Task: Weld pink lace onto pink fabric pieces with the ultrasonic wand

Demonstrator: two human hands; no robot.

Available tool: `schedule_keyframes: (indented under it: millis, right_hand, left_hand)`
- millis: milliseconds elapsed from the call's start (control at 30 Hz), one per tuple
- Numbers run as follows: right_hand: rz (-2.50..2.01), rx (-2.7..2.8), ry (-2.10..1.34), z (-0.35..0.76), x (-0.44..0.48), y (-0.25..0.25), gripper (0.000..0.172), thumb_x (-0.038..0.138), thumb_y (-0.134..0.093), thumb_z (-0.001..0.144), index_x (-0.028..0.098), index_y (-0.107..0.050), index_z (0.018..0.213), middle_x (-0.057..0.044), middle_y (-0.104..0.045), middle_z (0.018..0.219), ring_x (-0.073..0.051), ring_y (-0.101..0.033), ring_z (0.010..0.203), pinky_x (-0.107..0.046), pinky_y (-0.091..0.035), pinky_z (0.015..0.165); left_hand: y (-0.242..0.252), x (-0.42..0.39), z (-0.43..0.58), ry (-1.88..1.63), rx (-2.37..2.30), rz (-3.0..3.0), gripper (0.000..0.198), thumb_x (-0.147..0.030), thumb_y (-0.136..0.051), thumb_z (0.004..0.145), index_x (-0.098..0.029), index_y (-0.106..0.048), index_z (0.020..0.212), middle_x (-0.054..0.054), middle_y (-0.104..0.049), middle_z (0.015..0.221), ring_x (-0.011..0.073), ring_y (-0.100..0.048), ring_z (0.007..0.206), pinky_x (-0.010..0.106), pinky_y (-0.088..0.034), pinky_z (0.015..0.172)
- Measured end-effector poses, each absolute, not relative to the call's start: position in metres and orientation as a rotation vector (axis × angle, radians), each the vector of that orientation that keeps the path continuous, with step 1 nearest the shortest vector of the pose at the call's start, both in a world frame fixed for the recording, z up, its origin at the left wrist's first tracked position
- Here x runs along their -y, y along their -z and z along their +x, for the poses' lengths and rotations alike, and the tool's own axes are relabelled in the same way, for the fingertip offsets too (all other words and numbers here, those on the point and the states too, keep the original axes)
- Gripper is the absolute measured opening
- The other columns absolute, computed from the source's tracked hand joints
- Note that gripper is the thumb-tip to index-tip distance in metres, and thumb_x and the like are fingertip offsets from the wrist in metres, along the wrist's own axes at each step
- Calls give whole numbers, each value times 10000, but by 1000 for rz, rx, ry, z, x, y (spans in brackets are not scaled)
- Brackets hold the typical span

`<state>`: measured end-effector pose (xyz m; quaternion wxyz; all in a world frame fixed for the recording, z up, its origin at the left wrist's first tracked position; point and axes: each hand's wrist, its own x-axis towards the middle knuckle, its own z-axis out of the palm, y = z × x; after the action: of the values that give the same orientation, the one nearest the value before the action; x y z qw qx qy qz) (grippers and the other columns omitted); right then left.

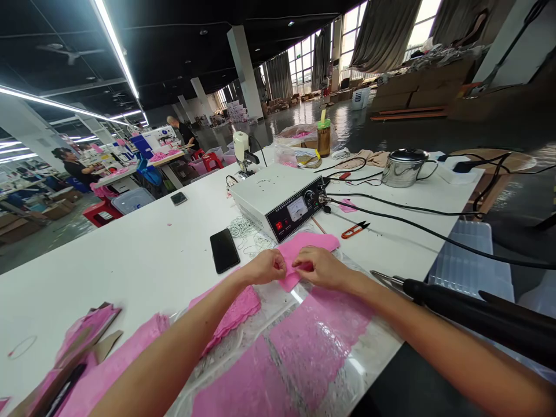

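My left hand [267, 267] is closed in a pinch at the left edge of a pink fabric piece [290, 250], just in front of a grey control box [278, 197]. Close beside it, my right hand [320, 267] has its fingers curled and pinched on the same fabric. The fingertips partly hide what they grip. Nearer to me, flat pink fabric pieces [299, 347] lie under or in clear plastic. A stack of lace-edged pink fabric [237, 313] sits beneath my left forearm.
A black phone [225, 250] lies left of the box, beside tangled white cord [245, 229]. Orange-handled thread snips [355, 229] and a steel mug [405, 168] stand to the right. A black pen-like tool [456, 298] with a metal tip juts in from the right, with cables [408, 220] behind it.
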<state>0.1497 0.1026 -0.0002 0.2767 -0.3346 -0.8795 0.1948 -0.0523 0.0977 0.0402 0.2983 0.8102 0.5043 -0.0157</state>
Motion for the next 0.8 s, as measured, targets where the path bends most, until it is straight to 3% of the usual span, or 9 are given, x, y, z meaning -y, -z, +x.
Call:
schedule_keyframes:
  millis: [33,133,300,467,567,633,733,800]
  right_hand:
    - [-910,2372,-493,147,-102,2,21,181,-671,827,172,-682,844,-31,-693,855,-169,-641,848,-302,-521,744]
    - [-965,2404,-396,139,-102,9,199,345,-643,904,160,-653,975,-47,-670,1004,-178,-639,918,-377,-543,813]
    - [-1135,2359,-237,137,-109,22,295,362,-589,944,180,-607,1175,-83,-626,1193,-202,-634,1008,-417,-550,862]
    - [-1244,2276,-117,156,-122,24,307,366,-587,946,183,-599,1192,-86,-620,1209,-201,-635,1007,-413,-554,858]
    - [-1251,2233,-53,170,-121,19,210,315,-591,941,172,-636,1087,-71,-650,1100,-190,-635,957,-394,-548,837]
    - [-1216,2213,-18,180,-110,16,104,197,-586,912,164,-667,968,-73,-666,980,-204,-628,919,-382,-534,824]
    - [-1093,2219,10,196,-81,15,197,78,-533,849,175,-687,925,-91,-671,930,-228,-617,898,-377,-517,817]
    - [-997,2235,18,209,-56,18,245,77,-489,859,191,-686,950,-93,-673,943,-228,-617,892,-376,-514,802]
  left_hand:
    - [-40,-98,-53,34,-1333,2144,318,-349,-610,960,-150,-592,1208,84,-615,1192,218,-639,1004,407,-558,846]
    - [-42,-98,-53,15,-1324,2128,319,-348,-611,960,-150,-592,1209,85,-614,1195,219,-638,1007,409,-556,848]
    - [-51,-95,-55,-26,-1342,2122,311,-348,-606,962,-155,-594,1207,86,-613,1201,218,-635,1017,415,-552,862]
    - [-65,-93,-60,-63,-1359,2116,303,-346,-605,964,-153,-596,1197,85,-619,1182,210,-639,999,409,-554,853]
    - [-75,-89,-62,-99,-1363,2127,283,-346,-604,965,-152,-605,1170,80,-626,1159,204,-639,985,403,-552,850]
    - [-82,-79,-62,-134,-1354,2133,224,-322,-624,950,-143,-628,1085,67,-637,1107,192,-635,957,392,-545,841]
    - [-88,-51,-58,-193,-1325,2118,50,-154,-663,850,-150,-643,804,27,-643,979,156,-616,875,314,-516,819]
    - [-86,-24,-51,-220,-1308,2083,139,-53,-620,764,-166,-618,683,7,-635,921,132,-607,818,250,-495,774]
